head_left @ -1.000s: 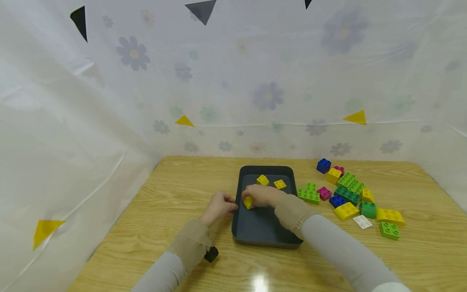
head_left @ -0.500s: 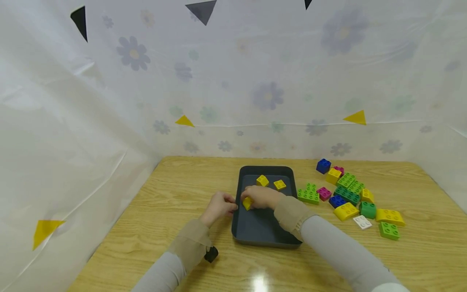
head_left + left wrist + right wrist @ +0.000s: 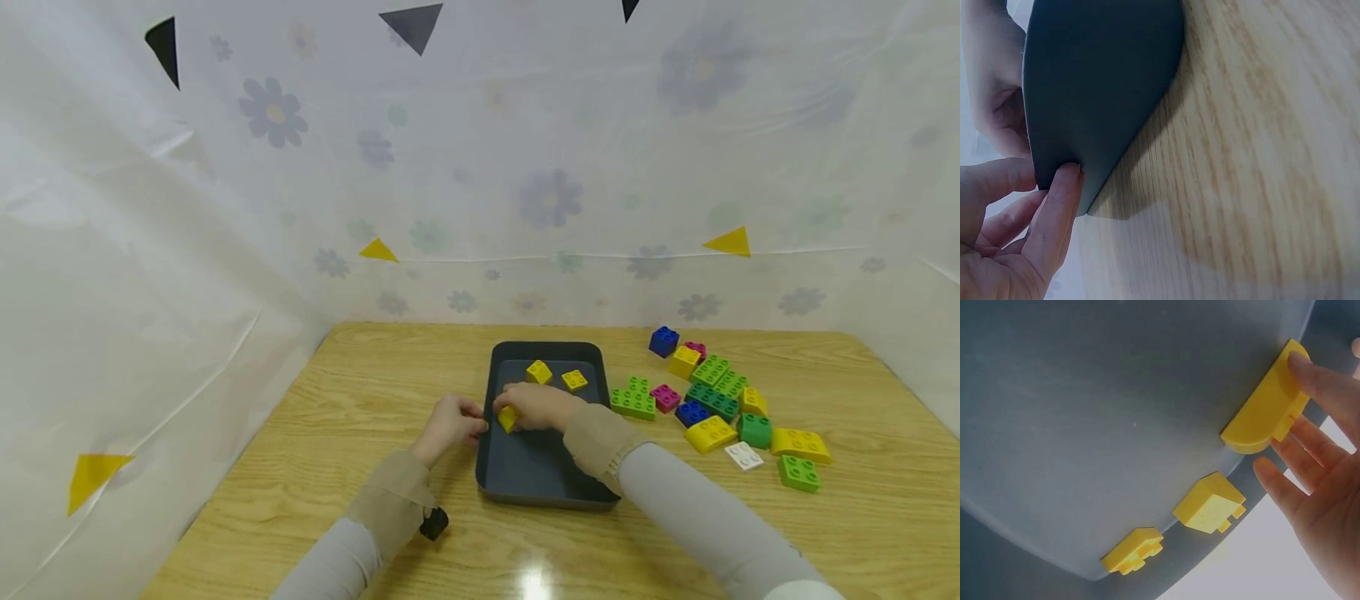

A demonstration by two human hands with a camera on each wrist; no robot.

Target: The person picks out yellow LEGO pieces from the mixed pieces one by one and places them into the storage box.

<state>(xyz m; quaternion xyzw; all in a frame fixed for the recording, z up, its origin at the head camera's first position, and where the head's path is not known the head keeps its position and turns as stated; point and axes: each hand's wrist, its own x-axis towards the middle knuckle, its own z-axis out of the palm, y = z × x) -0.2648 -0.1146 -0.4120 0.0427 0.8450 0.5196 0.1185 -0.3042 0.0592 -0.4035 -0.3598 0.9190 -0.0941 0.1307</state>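
Observation:
My right hand [image 3: 536, 406] reaches into the dark grey tray [image 3: 543, 479]. Its thumb and fingers pinch a yellow building block with a rounded end [image 3: 1266, 403], set against the tray's left wall. Part of that block is covered by the hand in the head view. Two more yellow blocks lie farther back in the tray: a sloped one [image 3: 538, 372] and a thin square one [image 3: 575, 380]. My left hand [image 3: 452, 423] is at the tray's left side, thumb at the rim and a finger along the outer wall, gripping it.
Right of the tray lies a loose spread of building blocks: a light green group [image 3: 634, 400], a pink block [image 3: 665, 397], a dark green block [image 3: 712, 402], a yellow one [image 3: 710, 434] and a white plate [image 3: 744, 456]. A patterned curtain [image 3: 480, 167] hangs behind the wooden table [image 3: 300, 467].
My right hand has shifted very slightly left with the yellow block in its fingers. The left hand keeps its place on the tray's side.

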